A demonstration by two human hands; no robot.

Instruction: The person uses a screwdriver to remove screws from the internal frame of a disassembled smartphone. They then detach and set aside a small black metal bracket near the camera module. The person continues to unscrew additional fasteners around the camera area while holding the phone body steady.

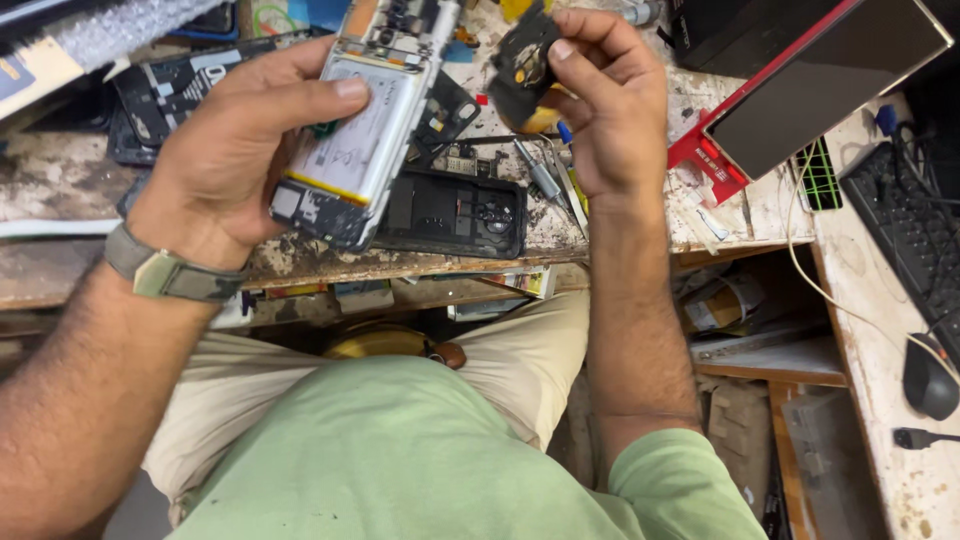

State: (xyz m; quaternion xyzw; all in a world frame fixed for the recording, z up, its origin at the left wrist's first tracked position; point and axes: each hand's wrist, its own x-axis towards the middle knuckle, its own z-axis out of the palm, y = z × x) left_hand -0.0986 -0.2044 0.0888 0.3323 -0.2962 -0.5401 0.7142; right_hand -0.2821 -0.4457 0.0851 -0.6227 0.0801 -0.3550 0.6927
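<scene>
My left hand (235,150) grips an opened phone body (365,120) with its back off, a white battery showing in the frame. The thumb lies across the battery. My right hand (605,100) pinches a small black plastic cover piece (520,60) between thumb and fingers, just right of the phone's upper end. Below both hands a black phone back cover (450,212) lies face-up on the worn workbench (60,180). A wristband sits on my left wrist.
Screwdrivers and tweezers (550,180) lie on the bench by the back cover. A red-edged flat panel (800,90) leans at the right, with a black keyboard (905,220) and mouse (930,375) on a side table. More phone parts (170,90) lie at the left.
</scene>
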